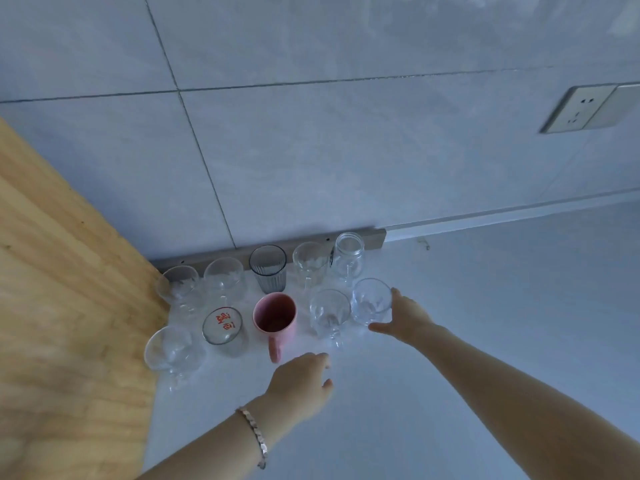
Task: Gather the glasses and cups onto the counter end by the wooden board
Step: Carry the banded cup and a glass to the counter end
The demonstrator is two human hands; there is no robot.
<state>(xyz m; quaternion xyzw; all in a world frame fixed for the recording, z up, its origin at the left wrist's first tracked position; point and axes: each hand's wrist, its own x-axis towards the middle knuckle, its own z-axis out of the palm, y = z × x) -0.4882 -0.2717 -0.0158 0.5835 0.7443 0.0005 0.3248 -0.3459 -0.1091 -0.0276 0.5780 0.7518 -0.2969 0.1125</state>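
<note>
Several glasses and cups stand in two rows on the white counter beside the wooden board. The back row holds clear glasses, a grey ribbed tumbler and a glass jar mug. In the front row are a clear glass, a glass with red lettering, a pink mug and a clear handled glass. My right hand wraps the right side of the clear glass at the row's right end. My left hand hovers just in front of the pink mug's handle, fingers loosely curled, holding nothing.
A grey tiled wall rises behind the counter, with a grey strip at its base. A wall socket sits at the upper right. I wear a metal bracelet on my left wrist.
</note>
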